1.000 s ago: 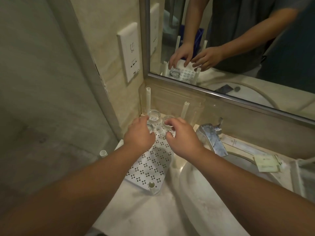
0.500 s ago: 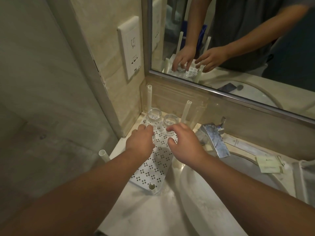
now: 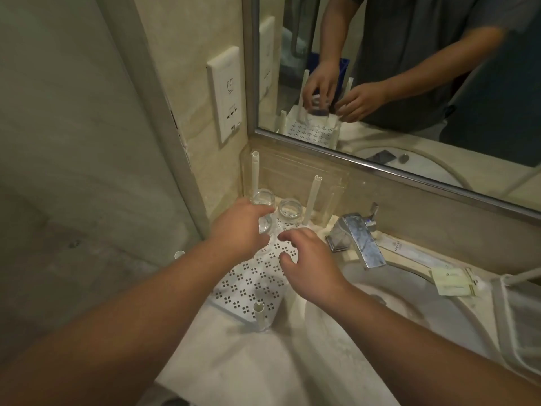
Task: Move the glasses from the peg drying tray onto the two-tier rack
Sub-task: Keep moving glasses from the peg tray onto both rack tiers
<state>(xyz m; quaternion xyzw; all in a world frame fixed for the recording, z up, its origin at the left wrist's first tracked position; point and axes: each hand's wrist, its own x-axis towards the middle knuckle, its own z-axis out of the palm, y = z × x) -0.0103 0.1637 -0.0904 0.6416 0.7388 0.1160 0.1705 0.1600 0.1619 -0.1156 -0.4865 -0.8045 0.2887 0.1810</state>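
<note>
Rack: your white perforated rack (image 3: 251, 284) stands in the counter corner, with thin upright posts at its corners.
Left glass: a clear glass (image 3: 263, 210) is at the rack's far left corner, against the tall back post (image 3: 255, 174).
Left hand: your left hand (image 3: 238, 230) curls around that left glass, thumb and fingers wrapped on its side.
Right glass: a second clear glass (image 3: 289, 210) sits upright on the rack's far end, just right of the first, apart from your fingers.
Right hand: your right hand (image 3: 307, 266) hovers over the rack's middle, fingers loosely spread and holding nothing.
Faucet: a chrome faucet (image 3: 357, 237) stands right of the rack, at the sink (image 3: 409, 291) rim.
Mirror: the mirror (image 3: 409, 83) above the rack's far end reflects both your hands.
</note>
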